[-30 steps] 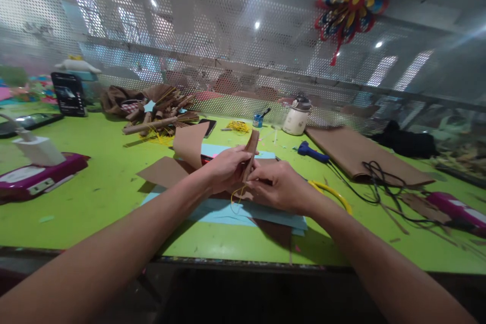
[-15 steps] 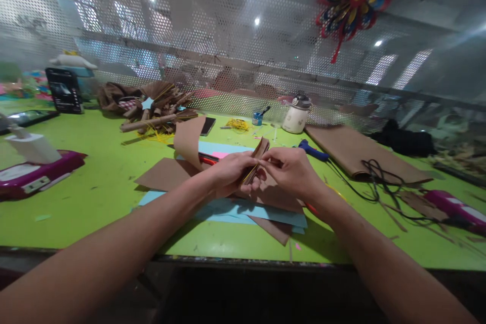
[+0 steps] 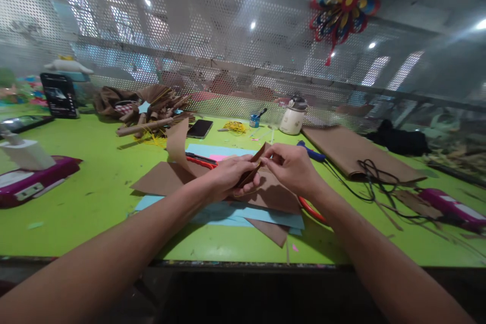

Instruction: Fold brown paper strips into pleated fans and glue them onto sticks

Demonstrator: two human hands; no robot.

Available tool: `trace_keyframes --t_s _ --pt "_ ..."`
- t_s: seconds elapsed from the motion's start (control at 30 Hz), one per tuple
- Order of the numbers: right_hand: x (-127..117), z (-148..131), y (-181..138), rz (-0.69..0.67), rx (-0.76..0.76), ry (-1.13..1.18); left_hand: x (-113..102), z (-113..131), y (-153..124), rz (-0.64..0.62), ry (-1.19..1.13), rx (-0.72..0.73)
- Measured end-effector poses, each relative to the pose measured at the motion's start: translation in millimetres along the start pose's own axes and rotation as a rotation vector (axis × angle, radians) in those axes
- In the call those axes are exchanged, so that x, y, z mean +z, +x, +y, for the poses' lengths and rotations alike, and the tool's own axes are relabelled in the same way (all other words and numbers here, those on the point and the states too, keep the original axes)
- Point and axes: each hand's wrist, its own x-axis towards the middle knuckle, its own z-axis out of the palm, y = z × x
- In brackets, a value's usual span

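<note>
Above the middle of the table, my left hand [image 3: 232, 174] is closed around a folded piece of brown paper [image 3: 248, 177], thumb on top and fingertips beneath. My right hand [image 3: 290, 164] pinches at the paper's upper edge, right by the left thumb. A tiny yellowish bit shows between the two hands, too small to name. Beneath them lie brown paper sheets [image 3: 273, 195] over light blue sheets [image 3: 250, 212]. A curled brown strip [image 3: 176, 142] stands up to the left. Red-and-black scissors [image 3: 201, 160] lie partly behind my left hand.
A blue glue gun [image 3: 311, 152] trails a black cord toward a purple power strip [image 3: 451, 207]. Folded brown paper [image 3: 357, 154] lies right. Behind are a phone [image 3: 200, 129], yellow string [image 3: 234, 127], a small blue jar [image 3: 254, 120], a white bottle [image 3: 291, 119] and a brown paper bundle [image 3: 152, 111].
The folded paper has turned in my left hand, so a broad brown face shows instead of its layered edges. My right hand stays pinched close by. The view has shifted slightly.
</note>
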Motion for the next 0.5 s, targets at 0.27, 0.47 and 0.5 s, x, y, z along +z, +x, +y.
trace_keyframes --t_s 0.27,0.47,0.5 --pt "4.7 0.3 -2.0 -0.011 0.014 -0.039 -1.5 -1.2 -0.3 0.019 0.021 -0.035" --pt "5.5 -3.8 -2.2 0.100 -0.003 -0.111 2.4 2.3 -1.0 0.050 0.099 -0.081" --pt "5.9 -4.2 -2.3 0.112 -0.009 -0.130 3.5 3.2 -1.4 0.050 0.110 -0.091"
